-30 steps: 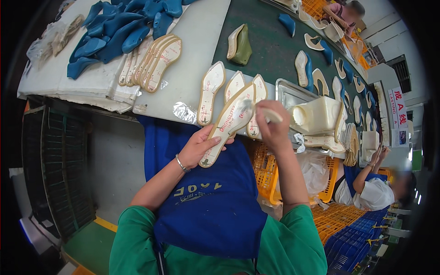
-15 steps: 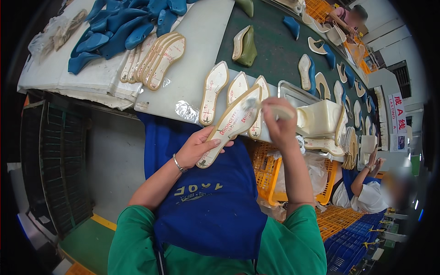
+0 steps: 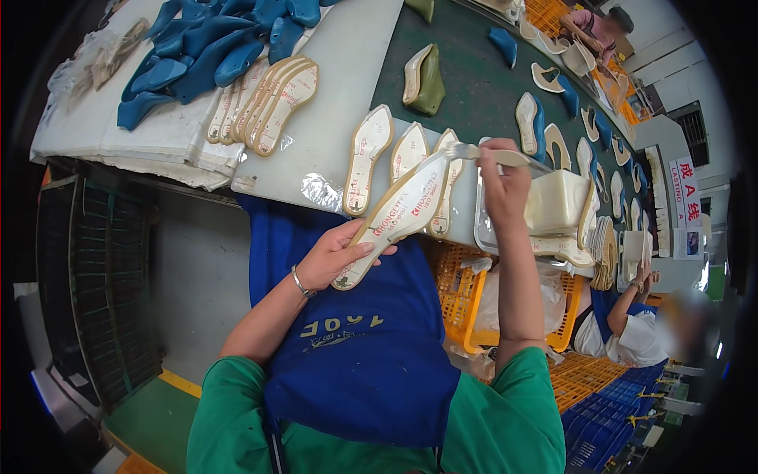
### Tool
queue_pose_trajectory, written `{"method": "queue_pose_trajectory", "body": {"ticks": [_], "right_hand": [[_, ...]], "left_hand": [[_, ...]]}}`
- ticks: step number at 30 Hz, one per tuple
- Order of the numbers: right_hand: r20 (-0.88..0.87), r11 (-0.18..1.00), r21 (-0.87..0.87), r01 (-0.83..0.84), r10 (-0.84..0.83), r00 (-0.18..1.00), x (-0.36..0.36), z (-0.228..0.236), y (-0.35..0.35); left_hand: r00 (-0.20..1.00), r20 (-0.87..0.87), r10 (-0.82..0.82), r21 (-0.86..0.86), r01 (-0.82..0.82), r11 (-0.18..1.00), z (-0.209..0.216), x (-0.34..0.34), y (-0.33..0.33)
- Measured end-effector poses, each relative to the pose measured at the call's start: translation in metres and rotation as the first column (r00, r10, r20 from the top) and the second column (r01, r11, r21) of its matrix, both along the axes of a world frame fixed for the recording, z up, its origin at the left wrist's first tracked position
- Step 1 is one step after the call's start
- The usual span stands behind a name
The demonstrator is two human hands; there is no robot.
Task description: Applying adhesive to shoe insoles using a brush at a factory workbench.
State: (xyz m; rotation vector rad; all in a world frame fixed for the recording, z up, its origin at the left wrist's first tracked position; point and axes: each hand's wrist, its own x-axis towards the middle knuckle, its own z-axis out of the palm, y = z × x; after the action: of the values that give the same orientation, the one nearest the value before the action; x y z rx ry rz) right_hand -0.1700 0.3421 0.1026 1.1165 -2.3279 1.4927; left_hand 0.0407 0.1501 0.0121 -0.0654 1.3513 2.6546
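Observation:
My left hand (image 3: 335, 257) grips a pale shoe insole (image 3: 407, 207) by its heel end, thumb on top, tilting it above the blue apron. In my right hand (image 3: 505, 189) is a flat brush (image 3: 515, 158) with a light handle, its bristles at the toe tip of that insole. Just beyond, three more insoles lie on the table edge: a left one (image 3: 369, 158), a middle one (image 3: 409, 152) and a right one (image 3: 448, 178), partly covered. To the right of my right hand, a cream block-shaped container (image 3: 559, 201) stands on a metal tray (image 3: 483, 213).
Blue shoe lasts (image 3: 205, 47) are heaped at the far left beside a row of insoles (image 3: 286, 103). A green conveyor belt (image 3: 474, 95) carries lasts and shoe parts. An orange crate (image 3: 462, 304) stands below the table. Two people (image 3: 632, 332) work along the right.
My right hand has moved slightly right and up with the brush, bringing its bristles from the insole's face to the toe tip. The held insole has shifted slightly down and left.

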Motion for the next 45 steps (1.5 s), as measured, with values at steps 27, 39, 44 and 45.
{"method": "queue_pose_trajectory", "body": {"ticks": [27,39,44,45], "right_hand": [[0.282,0.986,-0.163,-0.043,0.088,0.956,0.054,-0.027,0.003],[0.169,0.977,-0.205,-0.053,0.088,0.982,0.064,-0.034,-0.01],[0.218,0.983,-0.182,0.008,0.033,0.975,0.063,-0.031,-0.011],[0.259,0.975,-0.218,-0.036,0.093,0.961,0.073,-0.031,-0.01]], "left_hand": [[0.994,0.059,0.096,0.076,-0.1,0.992,0.008,-0.004,0.003],[0.974,0.112,0.197,0.146,-0.212,0.966,0.014,-0.004,0.014],[0.968,0.126,0.216,0.159,-0.235,0.959,0.019,-0.002,0.017],[0.967,0.121,0.223,0.154,-0.241,0.958,0.019,-0.003,0.018]]}}
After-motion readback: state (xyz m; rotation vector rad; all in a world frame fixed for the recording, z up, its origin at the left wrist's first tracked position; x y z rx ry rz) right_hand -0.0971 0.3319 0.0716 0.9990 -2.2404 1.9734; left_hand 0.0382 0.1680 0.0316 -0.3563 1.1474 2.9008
